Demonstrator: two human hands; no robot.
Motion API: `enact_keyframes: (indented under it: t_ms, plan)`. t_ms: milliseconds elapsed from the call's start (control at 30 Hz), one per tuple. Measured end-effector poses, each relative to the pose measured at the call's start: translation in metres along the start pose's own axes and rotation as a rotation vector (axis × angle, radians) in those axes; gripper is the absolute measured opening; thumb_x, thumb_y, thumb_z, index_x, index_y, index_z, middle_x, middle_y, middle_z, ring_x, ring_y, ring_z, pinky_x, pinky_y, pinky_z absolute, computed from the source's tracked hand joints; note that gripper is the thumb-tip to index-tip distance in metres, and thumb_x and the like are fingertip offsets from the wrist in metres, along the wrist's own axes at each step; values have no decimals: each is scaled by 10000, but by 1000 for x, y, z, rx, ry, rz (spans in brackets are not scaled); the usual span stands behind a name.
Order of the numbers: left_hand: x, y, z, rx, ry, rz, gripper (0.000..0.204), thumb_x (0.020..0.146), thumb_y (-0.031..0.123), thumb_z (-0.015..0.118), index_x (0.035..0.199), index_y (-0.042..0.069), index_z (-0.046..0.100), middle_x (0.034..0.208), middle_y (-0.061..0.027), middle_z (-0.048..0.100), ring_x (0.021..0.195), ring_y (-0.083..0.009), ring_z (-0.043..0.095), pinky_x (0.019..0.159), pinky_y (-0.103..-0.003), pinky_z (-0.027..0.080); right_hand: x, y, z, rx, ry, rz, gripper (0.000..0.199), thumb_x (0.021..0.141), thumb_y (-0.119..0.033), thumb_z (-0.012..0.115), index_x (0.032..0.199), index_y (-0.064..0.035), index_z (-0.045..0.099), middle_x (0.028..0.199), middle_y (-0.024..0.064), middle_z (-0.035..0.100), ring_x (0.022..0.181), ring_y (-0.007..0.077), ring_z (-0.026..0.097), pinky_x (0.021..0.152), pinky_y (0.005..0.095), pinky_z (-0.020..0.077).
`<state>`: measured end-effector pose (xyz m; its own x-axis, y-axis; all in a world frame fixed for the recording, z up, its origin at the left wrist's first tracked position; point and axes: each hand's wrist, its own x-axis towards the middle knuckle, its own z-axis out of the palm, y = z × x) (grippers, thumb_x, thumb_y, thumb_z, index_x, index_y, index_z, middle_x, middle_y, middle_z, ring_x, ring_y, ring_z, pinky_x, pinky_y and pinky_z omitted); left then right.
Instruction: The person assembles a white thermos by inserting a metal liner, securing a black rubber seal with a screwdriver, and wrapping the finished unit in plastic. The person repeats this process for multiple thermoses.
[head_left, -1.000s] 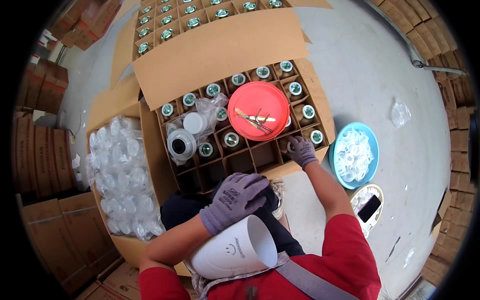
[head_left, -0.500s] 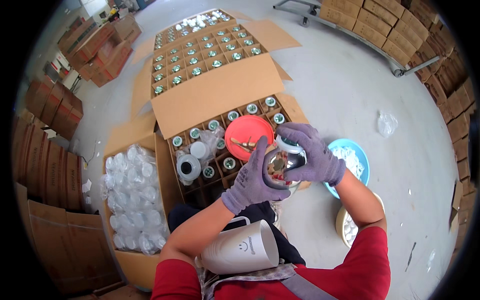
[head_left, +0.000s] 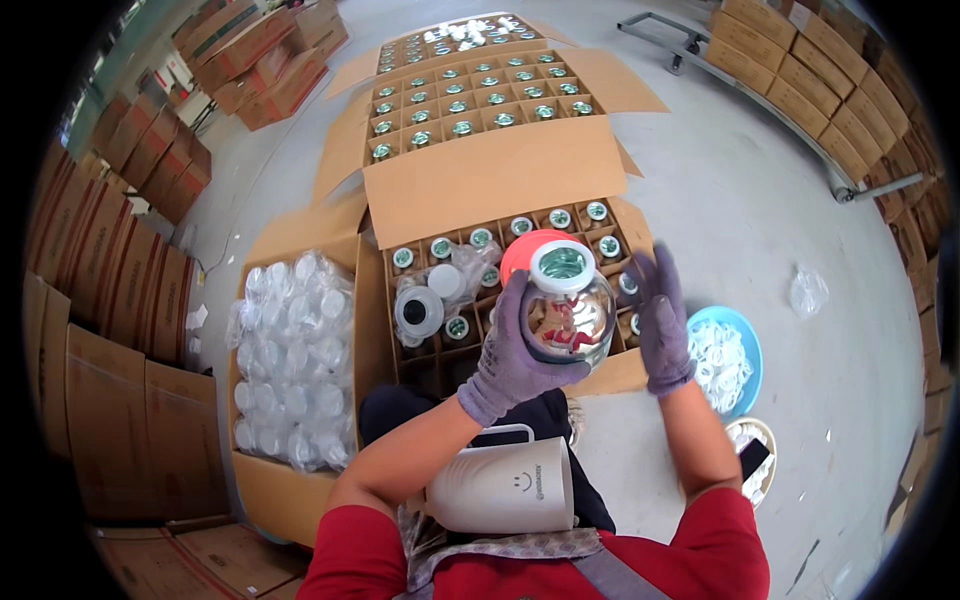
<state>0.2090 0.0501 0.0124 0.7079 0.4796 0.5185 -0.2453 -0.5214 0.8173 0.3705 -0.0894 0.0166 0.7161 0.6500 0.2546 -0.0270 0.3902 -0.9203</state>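
Two gloved hands over a divided carton (head_left: 610, 372), left hand (head_left: 515, 350) wrapped around a glass jar (head_left: 568, 312), right hand (head_left: 662, 322) spread open just beside it, touching nothing.

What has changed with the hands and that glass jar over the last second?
The left hand took hold of the glass jar and lifted it above the divided carton. The right hand, at the carton a second ago and on the jar half a second ago, has let go and hangs open beside it. The orange lid stayed in the carton, the white jug in the lap.
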Motion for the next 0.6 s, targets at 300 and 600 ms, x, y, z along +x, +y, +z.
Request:
enact_keyframes:
  t_ms: [300,600]
  plan:
    - [-19,-5,-32,7,-199,-71,1204,633,391,879,1501,5,139,1476,-208,316,1384,-352,333,1140,-458,274,-49,55,8,855,-86,606,778,920,-637,462,1468,-93,362,1475,135,427,1327,319,447,1099,500,372]
    - [17,64,-42,100,-297,270,540,902,311,588,1353,22,517,1429,-225,430,1328,-413,415,1100,-487,335,-97,17,-25,483,21,431,909,813,-499,727,1473,-46,296,1437,115,441,1321,279,447,1103,456,374]
